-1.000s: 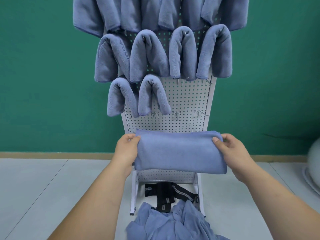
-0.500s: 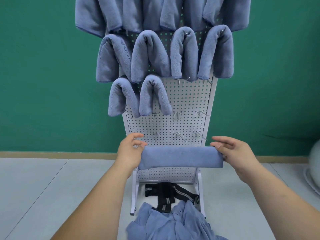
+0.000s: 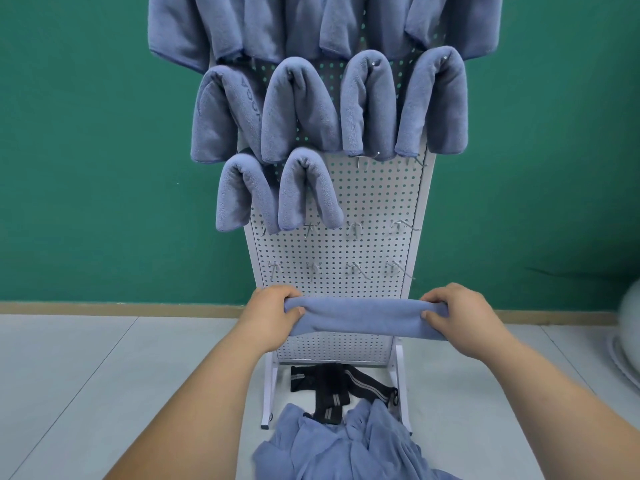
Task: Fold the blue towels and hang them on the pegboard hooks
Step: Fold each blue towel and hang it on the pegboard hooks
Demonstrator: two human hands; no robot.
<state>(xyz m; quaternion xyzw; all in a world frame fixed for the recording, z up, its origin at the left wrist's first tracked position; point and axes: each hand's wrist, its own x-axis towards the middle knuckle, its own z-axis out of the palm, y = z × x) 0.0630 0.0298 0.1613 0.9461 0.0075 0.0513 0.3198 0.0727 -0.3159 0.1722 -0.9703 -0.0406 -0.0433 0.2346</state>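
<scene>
We've folded the soft blue towel (image 3: 363,318) narrower. Our left hand (image 3: 270,317) and right hand (image 3: 464,317) grip its ends. Bare metal hooks (image 3: 355,268) stand free across the white perforated pegboard's (image 3: 374,202) lower rows.

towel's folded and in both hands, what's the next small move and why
Probably lift the folded towel toward the bare hook just right of the lowest row's right-hand towel. Left hand and right hand grip its ends, it looks folded narrow, and that hook seems next in line.

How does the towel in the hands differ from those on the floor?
The held towel is folded into a narrow band; the floor towels are crumpled in a heap. The left hand and right hand grip the held towel's ends; no hand touches the floor towels. Both are blue.
</scene>
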